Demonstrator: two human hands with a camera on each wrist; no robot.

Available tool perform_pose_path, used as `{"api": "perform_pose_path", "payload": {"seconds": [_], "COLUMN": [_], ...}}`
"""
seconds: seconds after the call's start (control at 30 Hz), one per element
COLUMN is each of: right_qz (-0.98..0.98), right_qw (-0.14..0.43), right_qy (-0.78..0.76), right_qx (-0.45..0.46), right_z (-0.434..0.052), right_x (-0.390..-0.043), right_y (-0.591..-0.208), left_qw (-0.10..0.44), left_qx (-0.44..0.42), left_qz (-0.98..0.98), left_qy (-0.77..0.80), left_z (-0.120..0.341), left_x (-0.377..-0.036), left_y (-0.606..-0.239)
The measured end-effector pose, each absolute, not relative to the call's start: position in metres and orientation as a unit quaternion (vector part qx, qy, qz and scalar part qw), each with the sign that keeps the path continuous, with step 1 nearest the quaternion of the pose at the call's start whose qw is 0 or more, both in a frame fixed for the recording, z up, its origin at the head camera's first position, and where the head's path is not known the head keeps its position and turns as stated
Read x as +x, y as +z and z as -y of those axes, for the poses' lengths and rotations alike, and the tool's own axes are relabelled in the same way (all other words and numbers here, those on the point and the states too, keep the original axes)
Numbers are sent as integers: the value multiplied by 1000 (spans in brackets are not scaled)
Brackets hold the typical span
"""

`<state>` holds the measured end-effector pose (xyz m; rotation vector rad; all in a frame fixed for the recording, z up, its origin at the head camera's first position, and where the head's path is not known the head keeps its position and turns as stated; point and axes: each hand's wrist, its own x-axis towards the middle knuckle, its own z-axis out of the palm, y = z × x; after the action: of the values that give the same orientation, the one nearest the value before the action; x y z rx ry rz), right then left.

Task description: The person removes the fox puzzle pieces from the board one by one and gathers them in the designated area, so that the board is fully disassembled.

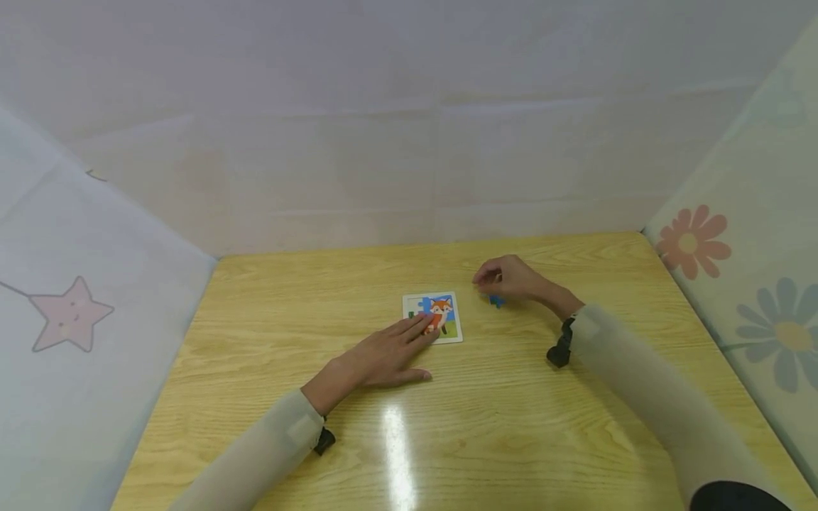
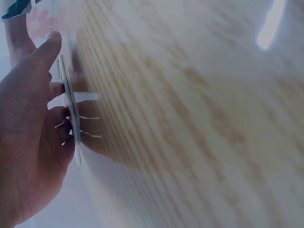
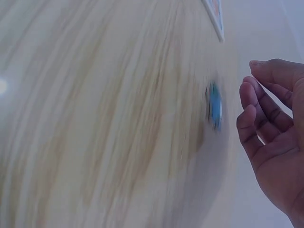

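A square jigsaw puzzle with a white frame and a fox picture (image 1: pixel 450 319) lies in the middle of the table. Its left part shows white gaps, partly covered by my left hand (image 1: pixel 390 353). The fingers of that hand rest straight across the puzzle; in the left wrist view they touch the thin board (image 2: pixel 71 102) seen edge-on. To the right of the board, my right hand (image 1: pixel 514 277) hovers with loosely bent fingers over blue puzzle pieces (image 1: pixel 496 301) on the table. The right wrist view shows a gap between this hand and the blue pieces (image 3: pixel 215 107), and nothing visible in its fingers.
The wooden table (image 1: pixel 255 312) has pale cloth walls behind it and on both sides. A star (image 1: pixel 73 314) is printed on the left cloth, flowers (image 1: pixel 694 243) on the right one. Black straps sit on both wrists.
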<state>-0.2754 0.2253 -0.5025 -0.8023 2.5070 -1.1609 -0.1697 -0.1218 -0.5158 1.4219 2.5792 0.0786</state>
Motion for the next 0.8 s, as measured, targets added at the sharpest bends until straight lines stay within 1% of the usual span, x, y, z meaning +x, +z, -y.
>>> {"api": "perform_pose_path", "payload": {"seconds": [0.23,0.47,0.8], "right_qz": [-849,-844,-834], "right_qw": [139,147,176], "right_qy": [-398,-361,-346], "right_qx": [-318,-369,-392], "right_z": [-196,-170,-149], "right_x": [-277,-282,-289], "right_y": [-502,-505,-509], "left_qw": [110,106,97], "left_qx": [471,476,479], "left_qz": [-875,-872,-872], "left_qy": [27,35,21], "left_z": [122,122,119], "left_x": [-168,-168,-167], "left_y": [-514,-514,-514]}}
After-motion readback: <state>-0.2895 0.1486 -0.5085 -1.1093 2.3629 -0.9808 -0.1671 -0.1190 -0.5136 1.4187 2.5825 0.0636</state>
